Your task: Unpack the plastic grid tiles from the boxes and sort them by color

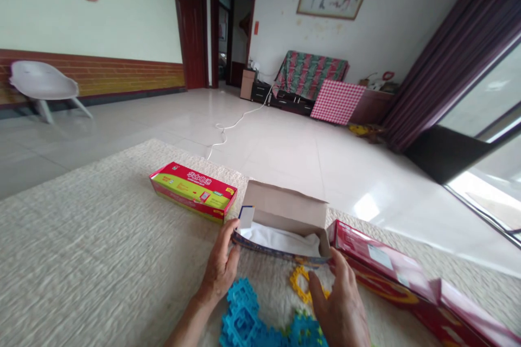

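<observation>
An open cardboard box (285, 249) with a raised lid flap and white lining lies in front of me, between my two hands. My left hand (222, 263) grips its left end, fingers at the corner and thumb near the front wall. At the opposite end, my right hand (342, 298) has its fingertips against the right corner, while its thumb stands apart, over a yellow notched plastic ring (300, 283). Nearer to me are blue interlocking plastic pieces (241, 314), some joined into a block. More blue pieces (305, 331) with bits of green lie partly behind my right hand.
A red and yellow-green carton (193, 190) lies left of the open box. To the right stretches a long red box (391, 276). All rest on a beige textured cover (101, 227). Beyond are a tiled floor with a white cable (244, 115) and a white chair (44, 84).
</observation>
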Motion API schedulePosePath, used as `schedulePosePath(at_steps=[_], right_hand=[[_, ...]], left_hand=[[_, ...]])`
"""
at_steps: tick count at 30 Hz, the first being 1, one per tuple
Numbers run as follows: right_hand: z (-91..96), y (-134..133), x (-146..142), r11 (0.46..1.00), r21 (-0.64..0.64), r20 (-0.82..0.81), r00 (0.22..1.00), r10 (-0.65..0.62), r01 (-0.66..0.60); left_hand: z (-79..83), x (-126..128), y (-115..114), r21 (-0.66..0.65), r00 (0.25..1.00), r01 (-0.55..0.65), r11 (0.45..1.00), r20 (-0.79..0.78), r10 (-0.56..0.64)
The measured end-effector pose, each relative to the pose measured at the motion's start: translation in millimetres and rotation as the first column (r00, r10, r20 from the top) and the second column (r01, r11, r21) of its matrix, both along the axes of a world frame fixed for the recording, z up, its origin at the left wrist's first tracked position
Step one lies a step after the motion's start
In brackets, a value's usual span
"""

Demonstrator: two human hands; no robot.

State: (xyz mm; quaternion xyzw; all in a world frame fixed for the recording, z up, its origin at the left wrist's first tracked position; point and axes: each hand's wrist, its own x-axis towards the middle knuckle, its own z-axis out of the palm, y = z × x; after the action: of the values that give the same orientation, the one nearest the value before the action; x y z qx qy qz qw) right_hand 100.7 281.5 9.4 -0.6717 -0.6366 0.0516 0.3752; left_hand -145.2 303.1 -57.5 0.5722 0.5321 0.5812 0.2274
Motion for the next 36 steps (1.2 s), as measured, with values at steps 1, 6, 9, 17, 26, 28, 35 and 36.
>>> schedulePosePath(at_steps=[1,6,9,17,26,28,35,36], right_hand=[[2.1,-1,-2,0.999,0.038,-0.017,1.000,0.016,-0.016],[7.2,-2,-6,0.998,0.056,-0.073,0.997,-0.039,0.043],[4.3,-3,-2,0.993,-0.108,-0.129,0.990,-0.060,0.046],[-2.7,0,-2,0.967,-0.250,-0.323,0.946,-0.033,-0.052],[-8.4,4,-4,0.975,-0.215,-0.414,0.909,-0.042,-0.053],[-7.9,4,-5,0.980,-0.193,-0.427,0.904,-0.033,-0.055],[-3.9,8,-10,0.991,-0.081,-0.572,0.819,0.039,-0.104],[-1.2,7,-11,0.993,-0.066,-0.588,0.808,0.039,-0.097]], left_hand=[[0.3,0,0,-0.003,1.000,0.001,1.000,0.008,0.000],[3.7,0,0,-0.011,1.000,0.000,1.000,0.014,0.000],[4.2,-1,2,0.003,0.999,-0.039,0.999,-0.004,0.039],[0.8,-6,5,0.035,0.982,-0.183,0.983,-0.032,0.184],[-0.9,-6,6,0.030,0.982,-0.185,0.982,-0.018,0.186],[-1.7,-6,6,0.020,0.980,-0.197,0.980,0.000,0.197],[1.5,-7,5,-0.021,0.966,-0.250,0.968,0.055,0.251],[2.1,-7,4,-0.031,0.961,-0.268,0.963,0.061,0.270]])
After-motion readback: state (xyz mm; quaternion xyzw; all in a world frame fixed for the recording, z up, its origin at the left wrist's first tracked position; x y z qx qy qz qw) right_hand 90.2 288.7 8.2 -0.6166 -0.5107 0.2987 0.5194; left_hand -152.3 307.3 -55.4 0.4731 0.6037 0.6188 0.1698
